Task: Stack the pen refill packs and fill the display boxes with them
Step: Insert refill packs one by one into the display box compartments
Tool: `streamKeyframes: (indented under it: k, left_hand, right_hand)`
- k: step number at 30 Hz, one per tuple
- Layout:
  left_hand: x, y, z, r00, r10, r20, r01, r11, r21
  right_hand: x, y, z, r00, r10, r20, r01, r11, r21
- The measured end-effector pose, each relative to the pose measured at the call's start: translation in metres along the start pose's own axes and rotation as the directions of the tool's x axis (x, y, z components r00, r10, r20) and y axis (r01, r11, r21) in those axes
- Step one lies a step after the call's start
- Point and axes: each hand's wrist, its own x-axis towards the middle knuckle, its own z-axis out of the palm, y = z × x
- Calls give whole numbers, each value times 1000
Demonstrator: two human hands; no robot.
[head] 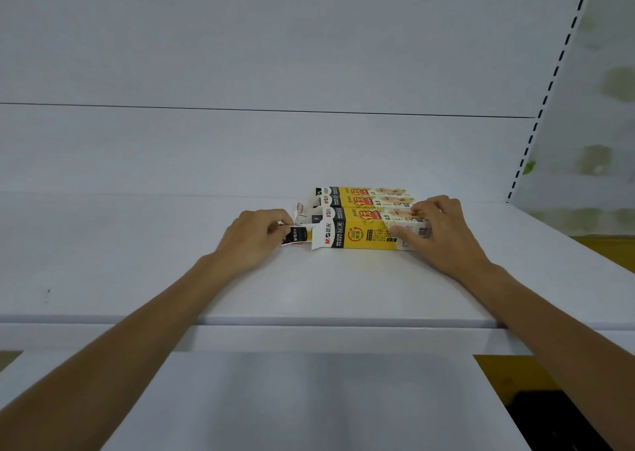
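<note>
- Three yellow boxes are laid on their sides on the white shelf (309, 289), close together in a row.
- The front display box (364, 234) is the one being worked on. Its left end is open, and a white flap (321, 232) is stuck out there.
- A small black pen refill pack (295, 234) is pinched between the thumb and fingers of the left hand (256, 235), right at that open end. How far it is inside the box cannot be told.
- The front display box is gripped at its right end by the right hand (436, 229). The fingers are curled over the top and the thumb is pressed on the near side.
- The middle display box (364, 203) and the back display box (360, 191) are lying just behind. Small flaps can be seen at the left end of the middle one.
- The filling step looks to be in hand: a pack is being put into the front box from the left.
- For the next move, the pack needs to be kept straight, in line with the box, and pushed to the right.
- The flap should be kept out of the way so the pack is not caught on it.
- The box needs to be held firmly, or it may be slid along the shelf by the push.
- How full the box is cannot be seen.
</note>
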Motion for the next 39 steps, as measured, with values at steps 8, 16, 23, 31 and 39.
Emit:
streamKeyframes:
  k: [8,16,23,31,39]
  left_hand:
    - [4,7,-2,996,-76,48,75,997,26]
    - [12,43,19,997,-2,73,14,988,-151]
    - [17,25,4,976,-98,197,174,890,-421]
    - [8,20,9,993,-79,88,99,963,-250]
    - [19,36,26,997,-55,58,64,983,-174]
  right_hand:
    - [-1,0,0,999,-32,16,31,999,16]
    - [0,3,3,998,-50,46,47,997,65]
    - [1,4,2,999,-26,38,23,996,81]
    - [2,4,3,998,-43,35,41,998,57]
    - [1,2,3,997,-59,50,54,993,102]
